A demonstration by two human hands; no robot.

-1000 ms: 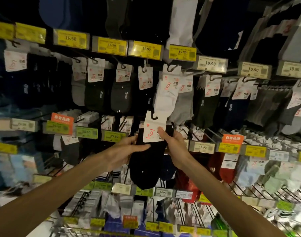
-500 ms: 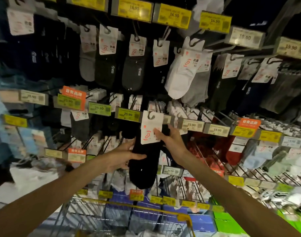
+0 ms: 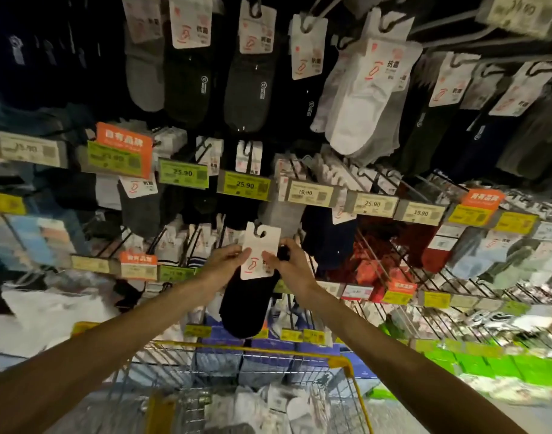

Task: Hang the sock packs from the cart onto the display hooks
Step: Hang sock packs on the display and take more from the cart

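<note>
A black sock pack point(image 3: 248, 300) with a white header card hangs between both hands in the middle of the view. My left hand point(image 3: 223, 261) pinches the card's left edge. My right hand point(image 3: 288, 261) pinches its right edge and the top of the sock. The card's hook slot sits just below the row of hooks with green and grey price tags point(image 3: 244, 185). The wire cart point(image 3: 340, 364) with a yellow rim stands below my arms, with several pale sock packs point(image 3: 268, 408) lying in it.
Rows of display hooks fill the wall, loaded with black, grey and white socks point(image 3: 359, 108). Orange promo tags point(image 3: 124, 142) mark some hooks. Red packs point(image 3: 374, 270) hang to the right of my hands. Blue boxes point(image 3: 268, 358) and green boxes point(image 3: 487, 368) line the lowest shelf.
The view has tilted down, so the cart has come into sight. Both hands have closed in on the card, the left moving from the sock's side to the card's edge.
</note>
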